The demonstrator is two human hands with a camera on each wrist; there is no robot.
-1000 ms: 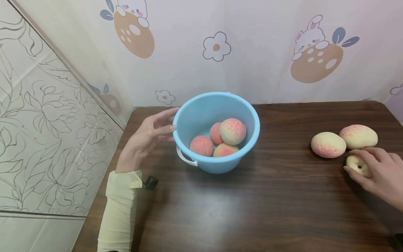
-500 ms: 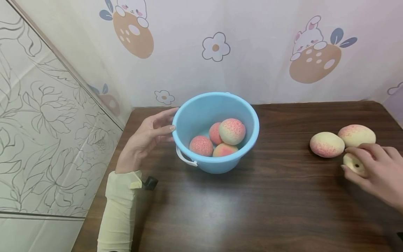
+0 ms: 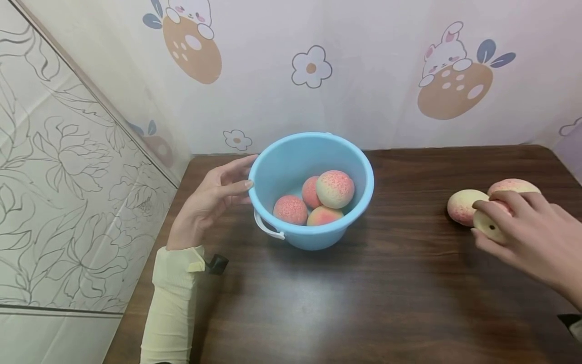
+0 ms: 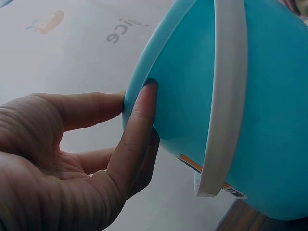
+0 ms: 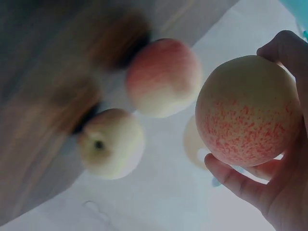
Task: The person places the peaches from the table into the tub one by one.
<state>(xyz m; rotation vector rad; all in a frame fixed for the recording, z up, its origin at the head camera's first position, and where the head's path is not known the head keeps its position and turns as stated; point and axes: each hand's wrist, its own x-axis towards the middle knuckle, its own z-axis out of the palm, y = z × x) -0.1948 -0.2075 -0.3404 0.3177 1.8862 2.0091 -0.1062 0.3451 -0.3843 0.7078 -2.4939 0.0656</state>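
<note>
A light blue bucket with a white handle stands on the table. My left hand holds its left rim; in the left wrist view the thumb and fingers are at the bucket edge. Inside lie several pink and cream peaches. On the right my right hand grips a peach, its small dark hole facing the head camera. Raised off the table, this peach fills much of the right wrist view. Behind it are two more peaches, the farther peach partly hidden by my fingers.
The dark brown wooden table meets a wall covering printed with rabbits and flowers at its back edge. A white wall panel with flower line drawings slants along the left side.
My right hand has lifted its peach off the table and moved it left, in front of the other two peaches. The left hand and bucket stay in place.
</note>
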